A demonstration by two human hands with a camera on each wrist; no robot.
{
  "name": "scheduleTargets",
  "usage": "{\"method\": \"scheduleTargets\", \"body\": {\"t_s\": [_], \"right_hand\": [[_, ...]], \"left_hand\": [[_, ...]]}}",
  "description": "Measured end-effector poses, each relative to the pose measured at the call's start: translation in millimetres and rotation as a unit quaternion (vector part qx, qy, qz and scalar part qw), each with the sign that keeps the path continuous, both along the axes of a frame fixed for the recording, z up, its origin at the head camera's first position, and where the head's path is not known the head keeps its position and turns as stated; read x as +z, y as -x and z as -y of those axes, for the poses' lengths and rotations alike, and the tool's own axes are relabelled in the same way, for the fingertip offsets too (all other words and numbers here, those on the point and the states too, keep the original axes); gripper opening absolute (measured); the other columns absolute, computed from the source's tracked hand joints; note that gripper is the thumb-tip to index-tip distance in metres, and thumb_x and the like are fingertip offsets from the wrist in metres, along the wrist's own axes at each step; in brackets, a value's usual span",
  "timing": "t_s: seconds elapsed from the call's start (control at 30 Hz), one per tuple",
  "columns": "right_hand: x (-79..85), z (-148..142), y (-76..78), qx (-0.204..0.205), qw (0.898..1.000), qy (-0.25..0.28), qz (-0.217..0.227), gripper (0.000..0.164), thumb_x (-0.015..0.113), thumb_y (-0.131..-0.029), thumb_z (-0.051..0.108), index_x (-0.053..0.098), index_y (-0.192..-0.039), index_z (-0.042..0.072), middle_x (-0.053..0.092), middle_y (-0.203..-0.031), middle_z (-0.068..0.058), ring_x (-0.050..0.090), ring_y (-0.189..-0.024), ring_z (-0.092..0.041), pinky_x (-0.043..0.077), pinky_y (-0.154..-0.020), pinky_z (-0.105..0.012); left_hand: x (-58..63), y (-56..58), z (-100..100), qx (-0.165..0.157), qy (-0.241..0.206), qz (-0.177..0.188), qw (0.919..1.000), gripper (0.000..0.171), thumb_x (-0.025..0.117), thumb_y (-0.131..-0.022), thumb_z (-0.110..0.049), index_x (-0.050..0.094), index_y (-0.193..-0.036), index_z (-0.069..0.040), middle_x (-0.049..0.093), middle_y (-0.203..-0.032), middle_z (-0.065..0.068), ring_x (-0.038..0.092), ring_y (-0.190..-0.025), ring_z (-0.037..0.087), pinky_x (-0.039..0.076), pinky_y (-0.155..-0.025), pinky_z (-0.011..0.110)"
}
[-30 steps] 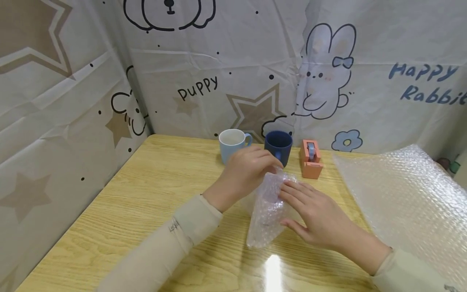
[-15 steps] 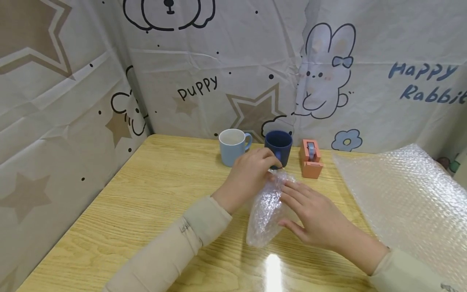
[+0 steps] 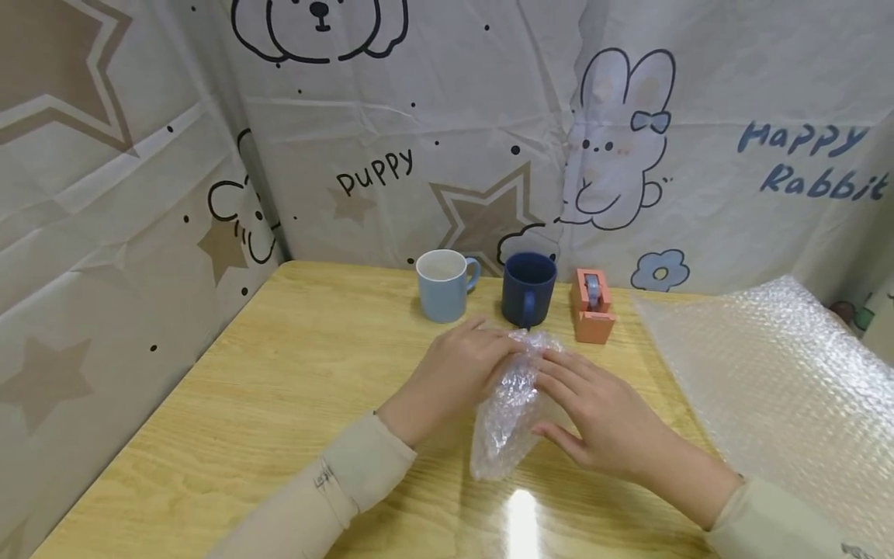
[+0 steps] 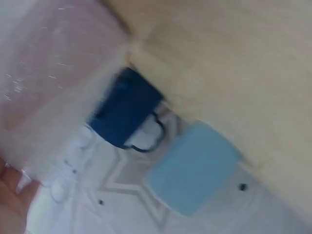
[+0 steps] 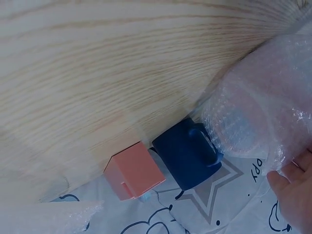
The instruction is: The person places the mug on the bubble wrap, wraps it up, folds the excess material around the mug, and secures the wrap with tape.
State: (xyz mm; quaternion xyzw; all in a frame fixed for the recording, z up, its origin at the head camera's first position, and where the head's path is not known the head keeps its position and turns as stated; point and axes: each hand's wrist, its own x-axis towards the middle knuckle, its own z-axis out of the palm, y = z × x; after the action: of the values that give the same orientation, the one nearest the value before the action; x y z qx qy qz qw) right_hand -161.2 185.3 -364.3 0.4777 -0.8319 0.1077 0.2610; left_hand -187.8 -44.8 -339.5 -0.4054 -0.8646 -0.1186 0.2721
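Note:
In the head view a bundle of clear bubble wrap [image 3: 508, 419] stands on the table between both hands. My left hand [image 3: 457, 365] holds its upper left side, fingers laid over the top fold and thumb hidden. From the right, my right hand [image 3: 608, 407] holds the bundle, fingers on its upper side and thumb spread lower at its edge. The right wrist view shows the bubble-wrapped bundle [image 5: 263, 107] with a rounded end; what is inside is blurred by the wrap. Just behind it stands a dark blue mug [image 3: 528, 289], handle toward me.
A light blue mug [image 3: 443, 287] stands left of the dark one. To the right is an orange tape dispenser [image 3: 593, 307] with a tape roll. A large bubble wrap sheet [image 3: 782, 380] covers the table's right side. Printed cloth [image 3: 391, 101] hangs behind the wooden table [image 3: 279, 373].
My left hand has come down and nearer from the dark blue mug's front onto the bundle, pressing the raised wrap flap down. The right hand has stayed in place.

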Motion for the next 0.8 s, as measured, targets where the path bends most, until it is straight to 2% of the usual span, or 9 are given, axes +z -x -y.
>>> {"method": "scheduleTargets", "body": {"t_s": [0.1,0.2,0.27,0.33,0.43,0.57,0.67,0.8], "right_hand": [[2.0,-0.9,-0.9,-0.005,1.000,-0.006,0.014,0.066,0.034,-0.103,0.055,0.065,-0.122,-0.001,0.061,-0.132,-0.018,0.053,-0.126,-0.036,0.045,-0.102,-0.051],[4.8,-1.6,0.0,-0.006,1.000,-0.013,0.021,0.067,0.034,-0.103,0.056,0.065,-0.122,0.000,0.061,-0.131,-0.017,0.054,-0.125,-0.035,0.046,-0.102,-0.051],[7.3,-1.7,1.3,-0.004,1.000,-0.018,0.025,0.067,0.034,-0.102,0.056,0.065,-0.122,0.000,0.062,-0.130,-0.016,0.054,-0.125,-0.035,0.046,-0.102,-0.050],[9.9,-2.3,2.4,-0.002,0.999,-0.023,0.031,0.067,0.035,-0.102,0.056,0.066,-0.122,0.000,0.063,-0.129,-0.015,0.055,-0.124,-0.034,0.046,-0.102,-0.049],[15.2,-5.0,3.9,0.001,0.998,-0.037,0.054,0.064,0.039,-0.102,0.055,0.065,-0.124,0.001,0.061,-0.132,-0.014,0.054,-0.126,-0.033,0.046,-0.102,-0.049],[23.4,-12.0,7.6,0.005,0.993,-0.060,0.100,0.052,0.055,-0.099,0.046,0.065,-0.127,0.004,0.059,-0.137,-0.012,0.054,-0.127,-0.032,0.048,-0.100,-0.049],[29.8,-16.8,12.7,0.006,0.988,-0.068,0.141,0.043,0.065,-0.096,0.037,0.066,-0.126,0.007,0.057,-0.139,-0.010,0.053,-0.128,-0.031,0.048,-0.099,-0.050],[36.3,-21.2,21.0,0.015,0.979,-0.049,0.197,0.032,0.068,-0.095,0.026,0.069,-0.123,0.011,0.058,-0.138,-0.008,0.053,-0.128,-0.029,0.046,-0.101,-0.050]], "left_hand": [[-7.9,0.6,10.2,-0.044,-0.014,0.030,0.9985,0.018,0.062,-0.098,-0.016,0.073,-0.111,-0.010,0.072,-0.113,0.002,0.063,-0.116,0.018,0.031,-0.116,0.038],[-11.5,1.2,16.3,-0.063,-0.011,0.041,0.9971,0.023,0.057,-0.100,-0.017,0.073,-0.116,-0.013,0.070,-0.119,0.000,0.057,-0.124,0.018,0.023,-0.119,0.036],[-12.1,1.2,17.5,-0.064,-0.006,0.041,0.9971,0.025,0.055,-0.100,-0.019,0.073,-0.117,-0.014,0.070,-0.121,-0.001,0.056,-0.126,0.018,0.020,-0.120,0.035],[-11.3,0.5,17.5,-0.060,-0.001,0.042,0.9973,0.025,0.055,-0.100,-0.019,0.073,-0.117,-0.014,0.070,-0.121,-0.001,0.057,-0.126,0.018,0.020,-0.120,0.034],[-8.7,-1.4,17.3,-0.056,0.009,0.062,0.9964,0.026,0.055,-0.100,-0.020,0.073,-0.118,-0.014,0.069,-0.123,0.000,0.056,-0.126,0.018,0.020,-0.120,0.035],[-3.2,-6.3,17.2,-0.050,0.031,0.125,0.9904,0.032,0.051,-0.102,-0.024,0.068,-0.127,-0.013,0.063,-0.132,0.001,0.051,-0.132,0.018,0.018,-0.120,0.038],[0.0,-12.0,13.1,-0.032,0.055,0.150,0.9866,0.036,0.046,-0.104,-0.025,0.063,-0.133,-0.013,0.059,-0.138,0.002,0.047,-0.135,0.019,0.019,-0.120,0.040],[3.0,-23.6,0.3,0.012,0.096,0.118,0.9883,0.040,0.043,-0.104,-0.029,0.060,-0.136,-0.012,0.058,-0.139,0.003,0.048,-0.134,0.022,0.027,-0.117,0.043]]}}
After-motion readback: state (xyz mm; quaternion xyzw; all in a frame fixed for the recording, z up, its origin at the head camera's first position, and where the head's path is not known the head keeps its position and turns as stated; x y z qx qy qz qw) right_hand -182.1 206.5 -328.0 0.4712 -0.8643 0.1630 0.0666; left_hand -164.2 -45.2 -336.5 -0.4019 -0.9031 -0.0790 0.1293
